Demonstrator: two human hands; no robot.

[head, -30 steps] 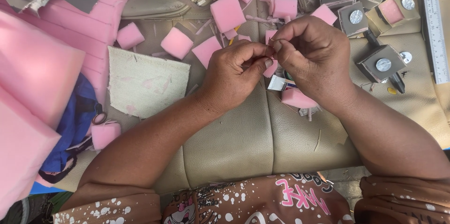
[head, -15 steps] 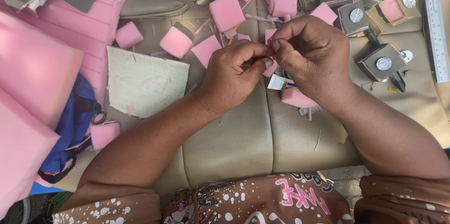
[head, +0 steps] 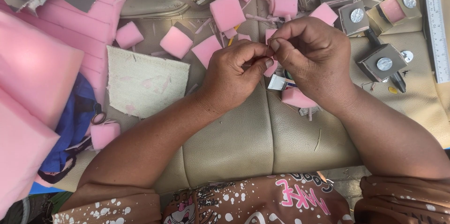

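My left hand (head: 232, 76) and my right hand (head: 311, 57) meet fingertip to fingertip above a beige leather cushion (head: 243, 144). Together they pinch a small thin item that is too small to make out. A bit of pink foam (head: 270, 68) shows just under the fingers; whether it is held I cannot tell. A pink foam piece (head: 295, 98) and a small white box (head: 279, 82) lie beneath my right hand.
Cut pink foam squares (head: 227, 10) are scattered at the top. Grey squares with silver discs (head: 382, 62) and a ruler (head: 435, 22) sit at the right. A beige fabric piece (head: 145, 83), big pink foam blocks (head: 33, 69), blue cloth (head: 70, 125) and scissors (head: 98, 118) are at the left.
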